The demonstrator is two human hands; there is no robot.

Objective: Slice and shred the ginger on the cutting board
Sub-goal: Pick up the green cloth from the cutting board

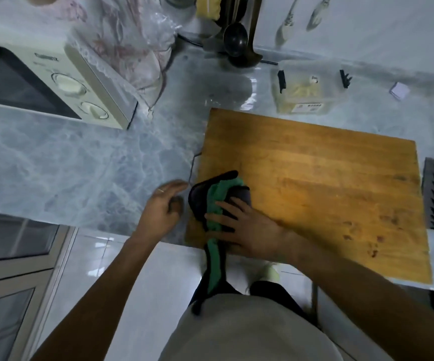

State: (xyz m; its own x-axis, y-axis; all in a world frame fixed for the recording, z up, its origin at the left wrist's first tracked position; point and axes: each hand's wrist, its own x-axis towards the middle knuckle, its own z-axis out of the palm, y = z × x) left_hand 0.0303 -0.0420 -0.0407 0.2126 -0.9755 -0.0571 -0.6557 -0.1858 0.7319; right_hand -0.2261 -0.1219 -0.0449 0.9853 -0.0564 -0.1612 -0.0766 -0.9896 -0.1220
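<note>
Right hand [247,230] — fingers spread — presses cloth [217,201]; left hand [162,207] holds ginger [177,204].

The scene is being lit dimly and evenly, with a cool bluish cast. Soft glare is being thrown off the glossy countertop [85,162] at the far middle and off the floor tiles nearby. The left hand [162,207] is being smeared by motion blur. Far objects are being rendered soft, and straight edges are being bent by wide-angle distortion toward the frame's borders.
</note>
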